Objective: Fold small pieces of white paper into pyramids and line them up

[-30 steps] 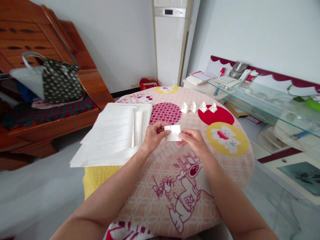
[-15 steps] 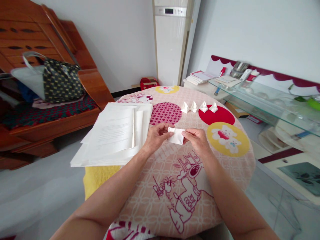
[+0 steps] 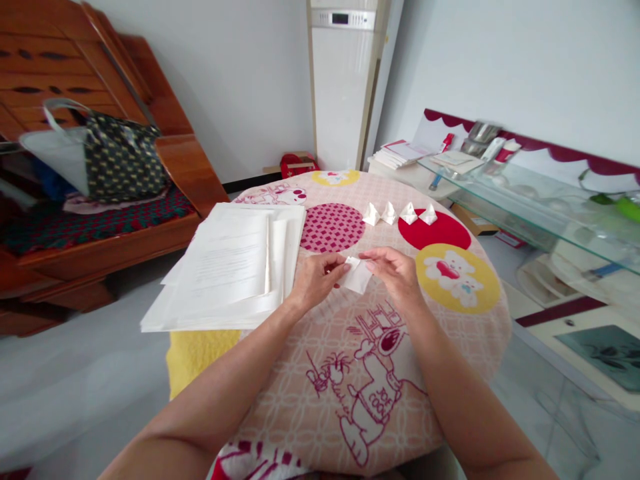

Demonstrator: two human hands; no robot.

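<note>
Both my hands pinch a small folded piece of white paper just above the pink cartoon tablecloth. My left hand grips its left edge with thumb and fingers closed. My right hand grips the right edge, fingers curled. The paper is tilted, its lower corner pointing down toward the cloth. Several small folded white paper shapes stand in a row farther back on the cloth, beyond my hands.
A thick stack of white paper sheets lies at the left of the table. A wooden bench with a patterned bag stands at left. A glass shelf with cups and books runs along the right. A white standing air conditioner is behind.
The paper has gone from a flat square held up to a tilted, narrower fold, and both hands have shifted slightly right and lower toward the cloth.
</note>
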